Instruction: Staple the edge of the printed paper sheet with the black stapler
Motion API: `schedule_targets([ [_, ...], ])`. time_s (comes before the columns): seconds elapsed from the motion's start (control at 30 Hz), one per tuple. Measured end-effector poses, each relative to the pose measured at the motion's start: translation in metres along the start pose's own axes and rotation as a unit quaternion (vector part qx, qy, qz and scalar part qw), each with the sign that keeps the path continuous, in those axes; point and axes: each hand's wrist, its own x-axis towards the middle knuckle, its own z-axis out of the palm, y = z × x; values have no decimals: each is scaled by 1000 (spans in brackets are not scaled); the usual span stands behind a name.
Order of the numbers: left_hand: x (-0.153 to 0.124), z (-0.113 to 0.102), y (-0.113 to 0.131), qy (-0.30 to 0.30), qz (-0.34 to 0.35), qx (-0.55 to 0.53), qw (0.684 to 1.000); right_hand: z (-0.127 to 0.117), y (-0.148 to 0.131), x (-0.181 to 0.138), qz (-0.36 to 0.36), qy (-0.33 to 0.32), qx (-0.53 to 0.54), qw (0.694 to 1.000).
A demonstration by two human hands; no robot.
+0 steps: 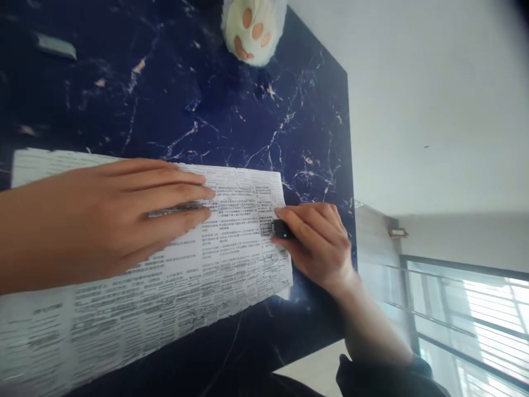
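Observation:
Sheets of printed paper [182, 270] lie slantwise on a dark blue marbled table, covered in dense lines and columns of text. My left hand [119, 220] rests flat on the paper, fingers stretched out and slightly apart, with nothing in it. Near the right end of the sheets, my right hand [320, 237] pinches a small black object [282, 229] between thumb and fingers. Its greyish front end points left and meets the printed surface. Most of this object is hidden in the fingers, so its kind is unclear.
A white fuzzy thing with orange-brown, paw-like pads [255, 33] sits at the table's top edge. A small grey-green block [57, 47] lies at upper left. The marbled table [173, 99] ends at right. Beyond it are a pale wall and a window [487, 309].

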Motion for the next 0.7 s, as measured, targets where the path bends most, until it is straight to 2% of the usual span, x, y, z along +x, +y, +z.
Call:
schedule_targets([
  [0.13, 2, -13, -15, -21, 31, 11, 999, -18, 23, -4, 22, -43, 70, 996],
  [0.23, 11, -25, -22, -88, 105, 37, 990, -22, 36, -7, 86, -34, 63, 994],
  [0.33, 22, -34, -24, -152, 210, 99, 961, -14, 46, -9, 145, 14, 14, 989],
  [0.4, 26, -36, -23, -155, 241, 126, 950, -8, 47, -7, 181, 89, -31, 979],
  [0.5, 27, -37, -18, -139, 245, 137, 950, -5, 34, 0, 227, 221, -64, 946],
  [0.57, 27, -38, -15, -128, 231, 128, 956, -7, 14, 6, 214, 260, -39, 941],
  [0.63, 28, -40, -14, -112, 200, 98, 969, -7, -12, 11, 159, 229, 22, 960],
  [0.7, 29, -44, -15, -95, 163, 60, 980, -1, -39, 16, 99, 152, 97, 979],
])
